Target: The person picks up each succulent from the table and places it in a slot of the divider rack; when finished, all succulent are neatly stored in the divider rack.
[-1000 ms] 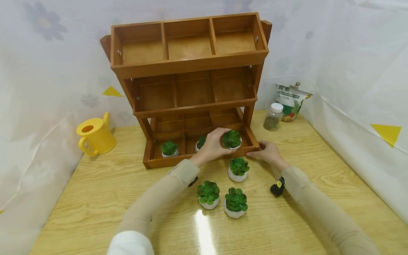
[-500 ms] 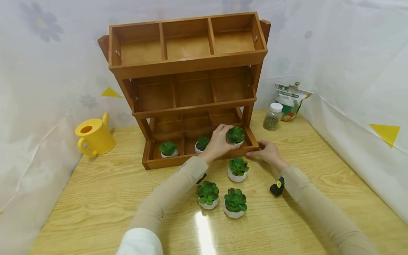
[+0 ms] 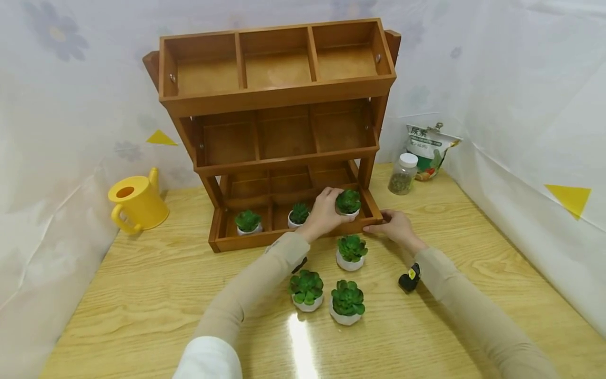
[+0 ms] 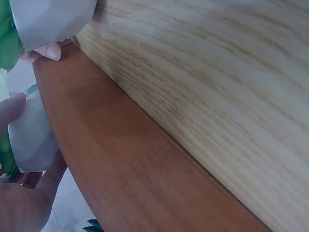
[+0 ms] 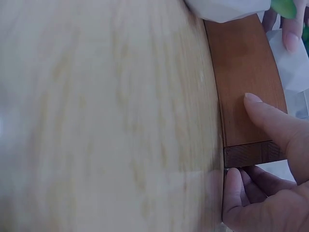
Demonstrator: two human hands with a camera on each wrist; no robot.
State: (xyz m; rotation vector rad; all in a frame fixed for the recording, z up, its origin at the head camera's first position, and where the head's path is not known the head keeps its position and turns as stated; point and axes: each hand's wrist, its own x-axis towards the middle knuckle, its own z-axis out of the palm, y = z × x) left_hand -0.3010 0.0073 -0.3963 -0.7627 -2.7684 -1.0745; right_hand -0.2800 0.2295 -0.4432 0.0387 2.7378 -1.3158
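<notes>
My left hand (image 3: 326, 213) grips a small potted succulent (image 3: 348, 202) by its white faceted pot, at the right compartment of the wooden rack's (image 3: 279, 95) lowest tier. In the left wrist view the held pot (image 4: 33, 130) sits between thumb and fingers, just behind the front board (image 4: 111, 130). Whether its base touches the tier floor is hidden. My right hand (image 3: 395, 227) holds that tier's front right corner. In the right wrist view its thumb lies on the front board (image 5: 246, 82), with the other fingers curled at the board's end. Two potted succulents, left (image 3: 248, 222) and middle (image 3: 299, 215), stand in the same tier.
Three more potted succulents, the nearest to the rack (image 3: 351, 252), the left (image 3: 306, 290) and the right (image 3: 347, 302), stand on the table (image 3: 142, 295). A yellow watering can (image 3: 139, 202) is at left. A lidded jar (image 3: 403, 173) and a clipped bag (image 3: 430, 150) stand at right.
My left hand has carried the succulent slightly right and back in the right compartment, uncovering more of the middle plant. My right hand stays at the corner.
</notes>
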